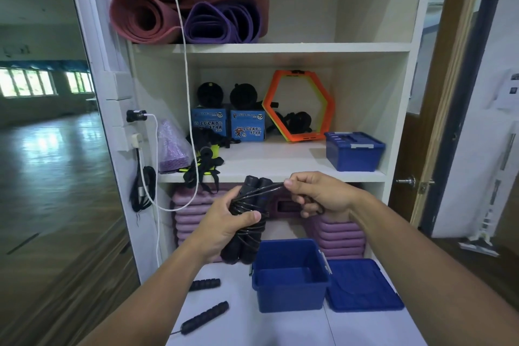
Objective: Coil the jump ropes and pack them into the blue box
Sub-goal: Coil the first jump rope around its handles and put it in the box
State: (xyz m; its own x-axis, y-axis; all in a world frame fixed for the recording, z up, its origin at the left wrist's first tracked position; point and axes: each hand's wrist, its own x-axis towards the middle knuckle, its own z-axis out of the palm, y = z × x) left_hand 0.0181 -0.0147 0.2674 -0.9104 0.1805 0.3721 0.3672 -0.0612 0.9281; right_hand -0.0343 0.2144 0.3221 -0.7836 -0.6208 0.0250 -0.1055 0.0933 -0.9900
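My left hand [224,226] grips a black jump rope [248,222] by its two handles held side by side, with the cord wound around them. My right hand [317,195] pinches the loose end of that cord and holds it stretched to the right of the handles. Below the hands an open blue box [290,293] stands on the white surface, with nothing visible inside. Its blue lid [362,285] lies flat to the right of it. A second jump rope's black handles [205,317] lie on the white surface at the lower left.
A closed blue box [355,152] stands on the middle shelf at the right, beside an orange hexagon ring [299,105] and two blue cartons [229,125]. Rolled mats [191,12] fill the top shelf. Purple foam pads [334,236] are stacked behind the hands. A white cable [186,87] hangs down the left.
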